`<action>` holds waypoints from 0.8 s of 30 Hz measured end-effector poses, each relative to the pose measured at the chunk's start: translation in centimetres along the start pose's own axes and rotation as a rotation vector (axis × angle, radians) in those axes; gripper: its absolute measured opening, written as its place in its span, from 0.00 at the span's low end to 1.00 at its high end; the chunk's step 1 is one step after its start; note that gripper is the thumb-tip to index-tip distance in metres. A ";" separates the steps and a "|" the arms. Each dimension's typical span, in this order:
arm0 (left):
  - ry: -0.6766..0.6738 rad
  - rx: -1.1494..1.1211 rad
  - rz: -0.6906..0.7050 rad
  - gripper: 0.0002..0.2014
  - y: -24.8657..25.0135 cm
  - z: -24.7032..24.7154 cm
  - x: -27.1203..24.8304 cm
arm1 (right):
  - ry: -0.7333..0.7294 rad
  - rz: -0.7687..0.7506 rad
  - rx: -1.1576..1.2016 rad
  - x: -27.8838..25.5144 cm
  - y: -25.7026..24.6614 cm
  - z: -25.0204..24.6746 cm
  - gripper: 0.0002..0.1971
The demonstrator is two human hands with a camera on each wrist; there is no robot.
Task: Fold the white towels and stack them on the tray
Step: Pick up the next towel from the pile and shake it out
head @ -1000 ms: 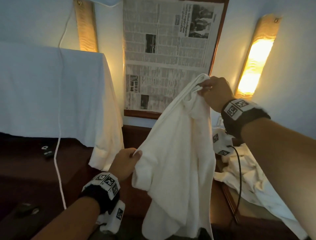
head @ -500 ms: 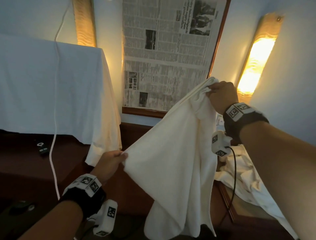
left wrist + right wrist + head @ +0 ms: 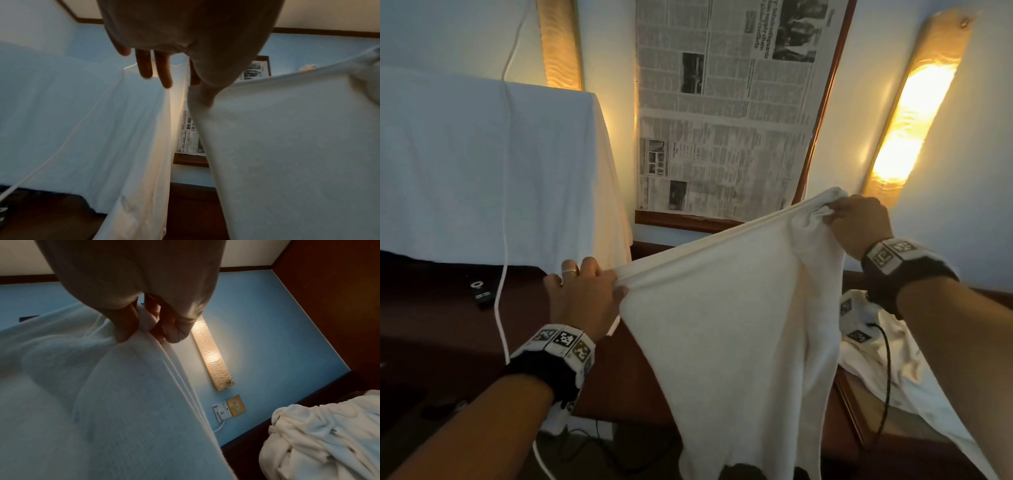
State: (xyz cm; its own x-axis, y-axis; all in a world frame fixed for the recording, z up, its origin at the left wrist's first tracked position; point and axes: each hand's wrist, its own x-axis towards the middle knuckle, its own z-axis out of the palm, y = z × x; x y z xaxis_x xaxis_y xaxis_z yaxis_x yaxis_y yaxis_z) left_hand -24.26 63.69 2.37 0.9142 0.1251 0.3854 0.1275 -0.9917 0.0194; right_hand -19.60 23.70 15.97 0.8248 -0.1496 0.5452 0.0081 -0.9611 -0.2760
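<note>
A white towel (image 3: 726, 325) hangs in the air, stretched between both hands. My left hand (image 3: 589, 291) pinches its lower left corner between thumb and forefinger; the other fingers (image 3: 162, 73) stick out straight. My right hand (image 3: 852, 222) grips a bunched upper corner, higher and to the right; its fingers (image 3: 127, 324) curl round the cloth (image 3: 102, 402). The towel's top edge runs taut and slanted between the hands, and the rest (image 3: 298, 154) drapes down. A heap of crumpled white towels (image 3: 887, 370) lies on a wooden tray (image 3: 851, 407) at the lower right, also seen as a heap (image 3: 320, 443).
A table draped in white cloth (image 3: 482, 164) stands at the left, with a white cable (image 3: 501, 274) hanging over it. A framed newspaper (image 3: 722, 113) and two lit wall lamps (image 3: 914, 113) are on the wall. A dark wooden surface (image 3: 448, 325) lies below, bearing a small remote (image 3: 481, 291).
The left hand has moved left and up along the towel's edge, drawing it out taut. The right hand has shifted right and slightly lower. The towel has spread from a bunched drape into a wide sheet.
</note>
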 end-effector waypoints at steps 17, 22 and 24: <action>0.186 -1.393 -0.423 0.19 -1.4 -1.9 7.2 | -0.121 0.367 0.695 -4.3 3.6 1.3 0.10; 0.020 -1.368 -0.468 0.21 -2.5 2.5 7.2 | -0.249 0.432 0.683 -8.1 5.6 4.5 0.10; -0.059 -1.318 -0.517 0.25 -3.0 5.1 6.2 | -0.241 0.419 0.523 -10.5 6.9 6.5 0.05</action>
State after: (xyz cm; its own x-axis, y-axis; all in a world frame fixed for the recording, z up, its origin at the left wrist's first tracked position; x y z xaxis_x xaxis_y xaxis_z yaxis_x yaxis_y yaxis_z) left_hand -17.02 67.57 0.02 0.8947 0.4456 0.0319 0.0307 -0.1326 0.9907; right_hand -24.56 20.13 3.18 0.9194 -0.3691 0.1363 -0.1171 -0.5876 -0.8006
